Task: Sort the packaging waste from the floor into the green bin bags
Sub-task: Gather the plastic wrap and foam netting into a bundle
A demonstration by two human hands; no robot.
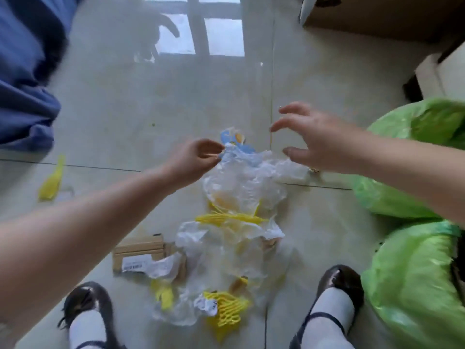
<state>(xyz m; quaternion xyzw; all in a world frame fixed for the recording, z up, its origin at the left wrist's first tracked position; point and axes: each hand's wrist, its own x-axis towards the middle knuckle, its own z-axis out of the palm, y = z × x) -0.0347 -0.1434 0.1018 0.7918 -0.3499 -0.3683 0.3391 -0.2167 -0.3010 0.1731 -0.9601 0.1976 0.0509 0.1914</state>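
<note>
My left hand pinches the top edge of a crumpled clear plastic bag that has a blue printed patch at its top. My right hand hovers just right of the bag with fingers spread, holding nothing. Below the bag a heap of waste lies on the floor: yellow foam netting, more clear film, a flattened brown carton with a white label. Two green bin bags stand at the right, one further away, one nearer me.
A yellow scrap lies alone at the left. Blue fabric fills the upper left. Brown cardboard boxes stand at the upper right. My two dark shoes flank the heap on the glossy tiled floor.
</note>
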